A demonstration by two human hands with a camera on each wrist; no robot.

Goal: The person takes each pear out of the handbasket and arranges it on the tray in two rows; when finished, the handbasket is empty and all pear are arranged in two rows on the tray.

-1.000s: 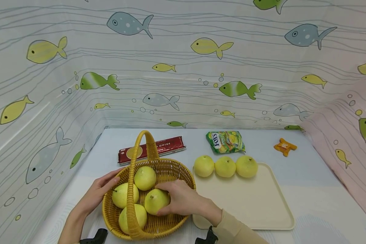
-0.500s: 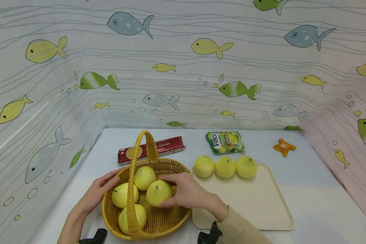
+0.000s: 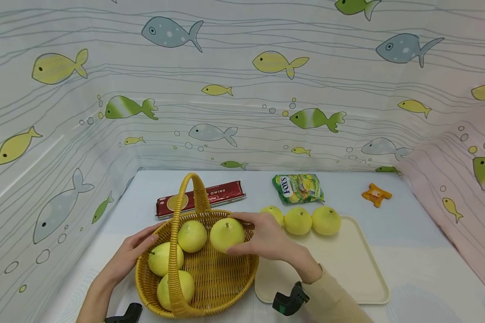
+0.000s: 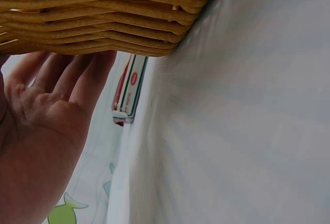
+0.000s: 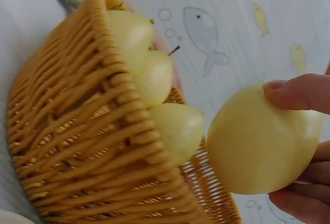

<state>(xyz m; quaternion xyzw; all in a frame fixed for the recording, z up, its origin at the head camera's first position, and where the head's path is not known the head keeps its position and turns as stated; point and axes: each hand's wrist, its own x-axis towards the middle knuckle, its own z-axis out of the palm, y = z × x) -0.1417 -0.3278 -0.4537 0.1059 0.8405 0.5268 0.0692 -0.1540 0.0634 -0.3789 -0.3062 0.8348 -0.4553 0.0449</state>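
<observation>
My right hand (image 3: 268, 237) pinches a yellow-green pear (image 3: 226, 234) between thumb and fingers, at the basket's right inner side. In the right wrist view this pear (image 5: 252, 147) hangs above the rim, apart from the others. The wicker basket (image 3: 216, 278) has a tall arched handle. Three pears lie in its left half: one at the back (image 3: 192, 236), one at the left (image 3: 161, 259) and one at the front (image 3: 182, 291), partly behind the handle. My left hand (image 3: 125, 255) rests against the basket's left outer wall with fingers extended; the left wrist view shows its palm beside the weave.
Right of the basket lies a beige tray (image 3: 331, 264). Three yellow fruits line its back edge: one (image 3: 271, 213) partly hidden by my right hand, a middle one (image 3: 298, 221) and a right one (image 3: 326, 220). Behind are a red biscuit pack (image 3: 226, 192), green sweets bag (image 3: 299, 188) and small orange packet (image 3: 376, 195).
My right hand has lifted the pear from among the others and moved it back and right toward the rim. My left hand stays on the basket.
</observation>
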